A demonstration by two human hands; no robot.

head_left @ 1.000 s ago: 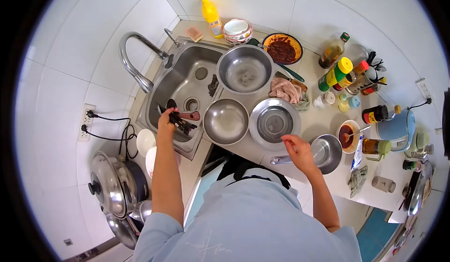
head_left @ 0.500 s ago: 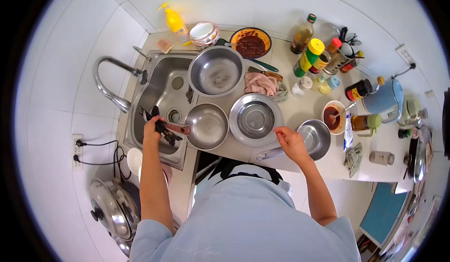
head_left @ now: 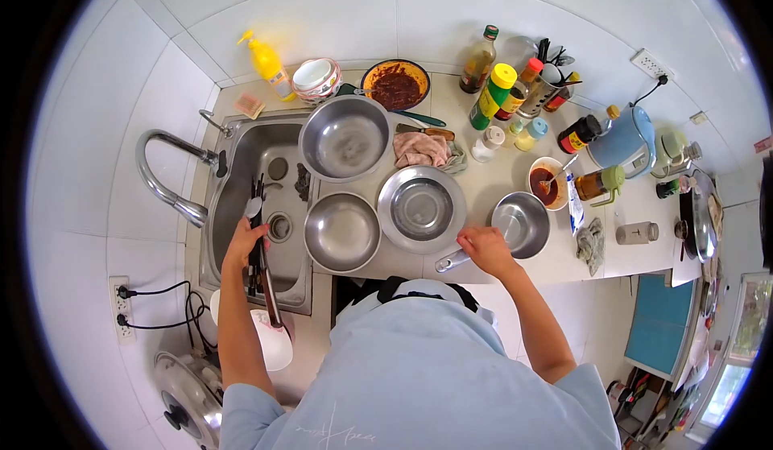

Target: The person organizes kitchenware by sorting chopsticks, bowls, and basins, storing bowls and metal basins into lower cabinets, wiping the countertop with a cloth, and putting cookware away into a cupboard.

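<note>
My left hand (head_left: 244,243) is closed around a bundle of dark chopsticks and utensils (head_left: 256,269) over the sink (head_left: 304,289). A spoon and a long handle with a reddish-brown edge stick out of the bundle. My right hand (head_left: 485,249) has its fingers curled in above the handle (head_left: 452,261) of a small saucepan (head_left: 522,223); nothing shows in the fingers, and whether they touch the handle is unclear. Between my hands stand a steel bowl (head_left: 342,231) and a wide-rimmed steel basin (head_left: 455,208). A larger steel basin (head_left: 310,148) rests at the sink's right edge.
A faucet (head_left: 161,188) arches over the sink. Behind are a yellow pump bottle (head_left: 270,65), stacked bowls (head_left: 316,78) and a sauce-smeared plate (head_left: 395,85). Cloths (head_left: 423,150), seasoning bottles (head_left: 493,96), a sauce bowl (head_left: 546,167) and a blue kettle (head_left: 624,142) occupy the right counter.
The bundle in my left hand has turned, its brown-edged handle swinging from pointing right to pointing down toward me. My right hand stays by the saucepan handle. The whole view has shifted.
</note>
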